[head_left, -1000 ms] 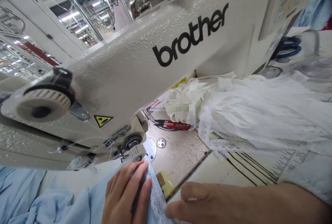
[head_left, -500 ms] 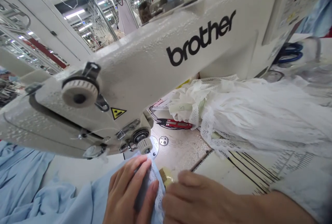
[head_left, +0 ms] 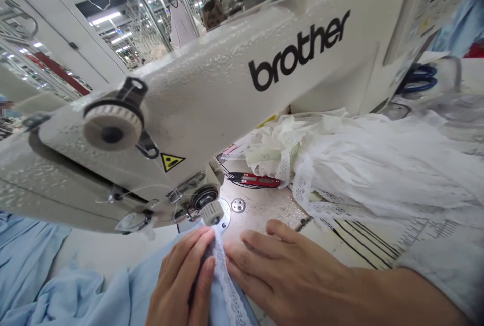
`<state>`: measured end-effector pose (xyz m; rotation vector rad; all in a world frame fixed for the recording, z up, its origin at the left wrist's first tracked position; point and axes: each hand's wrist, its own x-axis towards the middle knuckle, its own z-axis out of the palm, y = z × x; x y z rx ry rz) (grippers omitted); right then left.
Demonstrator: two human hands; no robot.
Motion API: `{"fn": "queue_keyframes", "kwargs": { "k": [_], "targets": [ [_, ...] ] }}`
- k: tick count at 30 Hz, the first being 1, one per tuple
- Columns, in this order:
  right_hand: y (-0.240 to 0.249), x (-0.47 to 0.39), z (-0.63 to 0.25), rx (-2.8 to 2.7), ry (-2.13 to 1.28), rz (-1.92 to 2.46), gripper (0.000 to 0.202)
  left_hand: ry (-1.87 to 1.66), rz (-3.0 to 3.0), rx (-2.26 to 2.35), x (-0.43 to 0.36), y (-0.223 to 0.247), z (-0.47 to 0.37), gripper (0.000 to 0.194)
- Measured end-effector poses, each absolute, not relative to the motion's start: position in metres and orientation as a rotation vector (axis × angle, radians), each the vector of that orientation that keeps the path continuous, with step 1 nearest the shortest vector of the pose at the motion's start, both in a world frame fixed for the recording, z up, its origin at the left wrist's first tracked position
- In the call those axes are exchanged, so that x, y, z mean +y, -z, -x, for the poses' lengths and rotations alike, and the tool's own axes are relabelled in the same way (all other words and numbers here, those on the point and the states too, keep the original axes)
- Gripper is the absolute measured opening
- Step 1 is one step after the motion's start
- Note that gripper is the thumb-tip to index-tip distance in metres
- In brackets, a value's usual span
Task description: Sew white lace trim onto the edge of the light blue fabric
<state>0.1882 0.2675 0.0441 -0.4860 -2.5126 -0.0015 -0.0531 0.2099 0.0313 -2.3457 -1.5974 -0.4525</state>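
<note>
Your left hand (head_left: 183, 278) lies at the bottom of the frame, left of center, on the light blue fabric (head_left: 141, 283). Its fingers are stretched out close together, with the thumb a little apart, and the fingertips press down beside the white lace strip (head_left: 226, 285), just below the round white knob (head_left: 212, 212) of the sewing machine (head_left: 196, 99). Your right hand (head_left: 291, 278) comes in from the lower right. It is partly open and palm down, its fingers loosely bent and slightly spread, with the tips at the right side of the lace. You can't tell from this view whether either hand pinches any cloth.

The lace runs along the fabric from near the knob down to the bottom edge of the frame, between your two hands. The fabric spreads out to the left in soft folds, reaching the lower left corner.

The machine slants across the frame from the left edge to the upper right, with "brother" in black letters on its arm. On its left part you see a ribbed dial (head_left: 112, 132) and a yellow warning triangle (head_left: 173, 161). A bright round metal plate (head_left: 226, 215) shows just right of the knob. Red-handled snips (head_left: 260, 180) lie near the center, at the left end of a heap of white lace-edged pieces (head_left: 370, 159) that fills the right side. Below that heap, black lines and ruler marks (head_left: 427, 230) show on the tabletop (head_left: 325, 240).
</note>
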Motion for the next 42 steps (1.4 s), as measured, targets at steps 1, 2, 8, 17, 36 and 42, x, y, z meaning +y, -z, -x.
{"fn": "queue_keyframes", "kwargs": {
  "k": [1, 2, 8, 17, 36, 42],
  "targets": [
    [-0.045, 0.269, -0.189, -2.541, 0.004, 0.464, 0.032, 0.453, 2.334, -1.623, 0.21, -0.031, 0.055, 0.033],
    [-0.046, 0.27, -0.19, -2.567, 0.004, 0.453, 0.031, 0.446, 2.331, -1.638, 0.211, -0.031, 0.056, 0.033],
    [-0.045, 0.278, -0.188, -2.579, -0.009, 0.385, 0.033, 0.4, 2.411, -1.577, 0.215, -0.028, 0.056, 0.035],
    [-0.046, 0.281, -0.189, -2.608, -0.022, 0.361, 0.038, 0.369, 2.288, -1.666, 0.213, -0.022, 0.06, 0.034],
    [-0.03, 0.282, -0.176, -2.546, 0.01, 0.422, 0.035, 0.428, 2.37, -1.29, 0.233, -0.034, 0.061, 0.017],
    [-0.014, 0.285, -0.168, -2.482, 0.066, 0.382, 0.028, 0.463, 2.322, -1.288, 0.229, -0.028, 0.061, 0.023]
  ]
}}
